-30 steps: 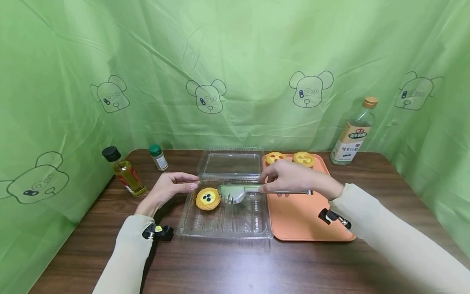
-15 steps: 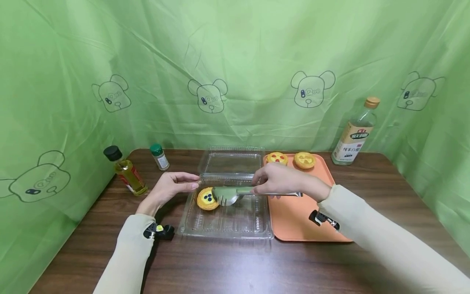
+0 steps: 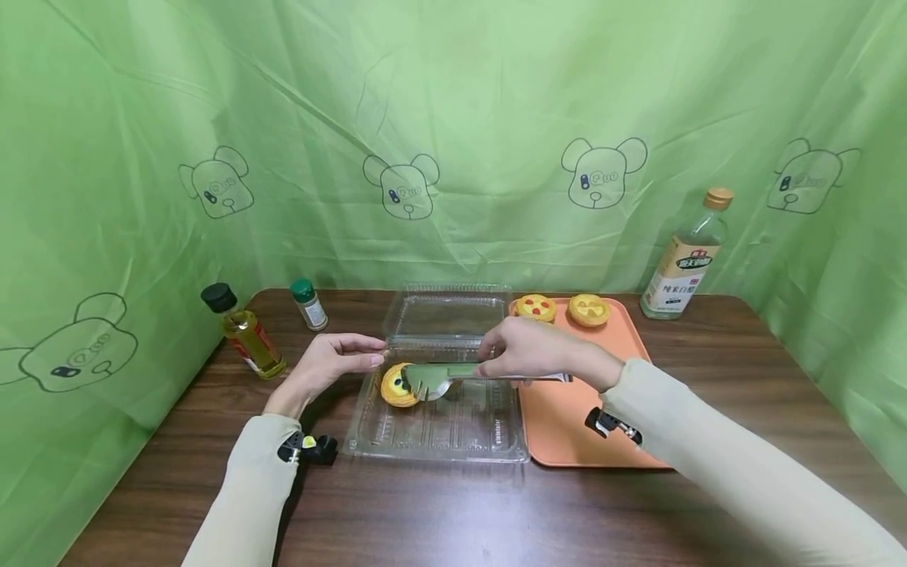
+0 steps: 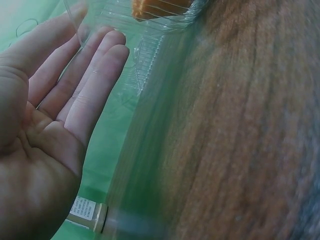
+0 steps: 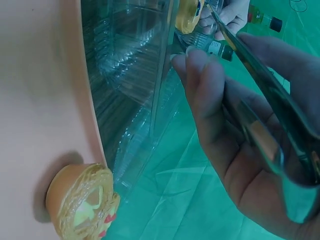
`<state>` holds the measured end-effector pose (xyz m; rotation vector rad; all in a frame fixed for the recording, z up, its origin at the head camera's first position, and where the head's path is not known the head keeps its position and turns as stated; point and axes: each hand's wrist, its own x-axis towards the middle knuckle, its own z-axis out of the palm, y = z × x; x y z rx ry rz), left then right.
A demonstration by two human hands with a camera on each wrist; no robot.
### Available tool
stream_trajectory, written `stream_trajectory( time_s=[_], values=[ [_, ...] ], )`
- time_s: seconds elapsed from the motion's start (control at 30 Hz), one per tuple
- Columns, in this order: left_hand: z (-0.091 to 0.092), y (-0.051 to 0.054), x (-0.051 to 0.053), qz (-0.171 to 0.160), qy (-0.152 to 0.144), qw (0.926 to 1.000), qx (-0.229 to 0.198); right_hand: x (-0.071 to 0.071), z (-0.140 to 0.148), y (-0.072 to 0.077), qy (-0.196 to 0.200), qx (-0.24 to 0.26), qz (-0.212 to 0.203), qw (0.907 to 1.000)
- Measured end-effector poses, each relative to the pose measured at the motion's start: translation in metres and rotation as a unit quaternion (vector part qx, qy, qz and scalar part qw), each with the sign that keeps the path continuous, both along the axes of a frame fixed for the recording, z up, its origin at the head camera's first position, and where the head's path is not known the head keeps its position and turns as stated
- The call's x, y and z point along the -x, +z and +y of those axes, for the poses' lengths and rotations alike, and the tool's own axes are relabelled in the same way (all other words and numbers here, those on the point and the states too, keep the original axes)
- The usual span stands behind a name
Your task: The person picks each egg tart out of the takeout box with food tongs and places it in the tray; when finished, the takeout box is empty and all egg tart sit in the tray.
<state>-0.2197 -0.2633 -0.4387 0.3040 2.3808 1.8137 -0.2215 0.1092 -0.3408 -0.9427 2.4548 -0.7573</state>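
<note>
In the head view, my right hand (image 3: 527, 346) grips metal tongs (image 3: 460, 372), held level above the clear plastic container (image 3: 442, 450). Their broad end overlaps the right side of an egg tart (image 3: 394, 395) with dark berries, partly covering it; whether the tongs touch it I cannot tell. The right wrist view has the tongs (image 5: 267, 90) spread a little apart, with the tart (image 5: 189, 17) at their tips. My left hand (image 3: 327, 362) pinches the container's left edge between thumb and fingertips. Seen from the left wrist, its other fingers (image 4: 95, 95) extend nearly straight.
An orange tray (image 3: 577, 433) to the right carries a red-dotted tart (image 3: 535, 307) and a yellow-topped tart (image 3: 589, 310). An oil bottle (image 3: 248, 339) and a green-capped jar (image 3: 309, 305) stand left. A vinegar bottle (image 3: 682, 264) stands back right, before a green curtain (image 3: 489, 94).
My right hand has moved left and slightly down with the tongs, whose end now covers more of the berry tart. The left hand stays at the container's edge.
</note>
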Motion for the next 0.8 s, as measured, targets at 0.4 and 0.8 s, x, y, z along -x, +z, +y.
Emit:
stream_trajectory(
  time_s=[0.4,0.8],
  values=[
    [0.0,-0.002,-0.001,0.0,0.003,1.0,0.002,-0.001,-0.015,-0.001,-0.004,-0.002,-0.025,0.9997],
    [0.001,0.0,0.0,-0.004,0.003,1.0,-0.002,-0.002,-0.023,-0.004,0.013,0.01,0.013,0.9998]
  ],
)
